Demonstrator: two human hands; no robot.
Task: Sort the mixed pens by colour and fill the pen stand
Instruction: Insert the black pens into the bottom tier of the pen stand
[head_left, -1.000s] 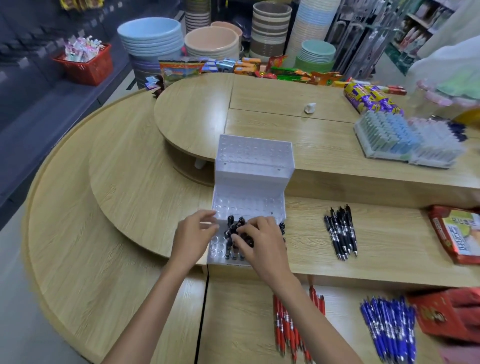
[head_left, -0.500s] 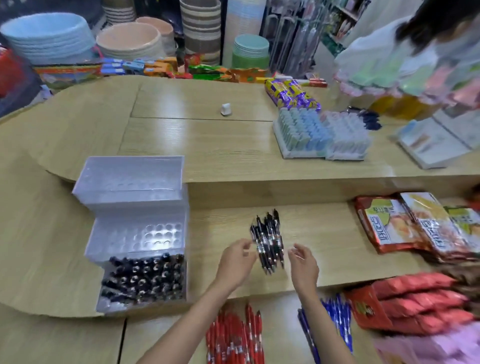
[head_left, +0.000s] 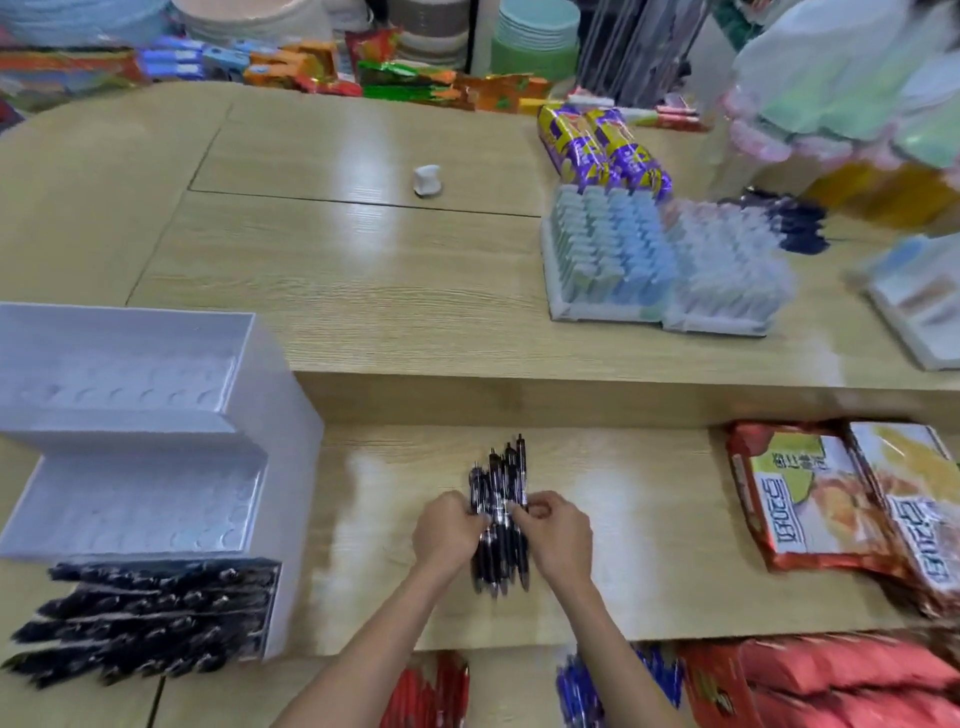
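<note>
A bundle of black pens (head_left: 500, 483) lies on the middle wooden shelf, tips pointing away from me. My left hand (head_left: 445, 530) grips the bundle from the left and my right hand (head_left: 556, 535) grips it from the right, fingers curled round the barrels. The white stepped pen stand (head_left: 156, 431) sits at the left; its lowest tier holds several black pens (head_left: 150, 613), and the two upper tiers show bare holes. On the lower shelf lie red pens (head_left: 431, 691) and blue pens (head_left: 587, 691), partly hidden by my forearms.
Snack packets (head_left: 831, 499) lie at the right of the middle shelf, red packets (head_left: 831, 680) below them. On the top shelf stand trays of pale blue and clear items (head_left: 660, 254), purple packets (head_left: 602, 145) and a small white object (head_left: 427, 179). A person in pale clothing (head_left: 852, 88) stands at the far right.
My hands left the pen stand, moved right to the black pen bundle and closed on it from both sides. The view swung right, so the stand now lies at the left.
</note>
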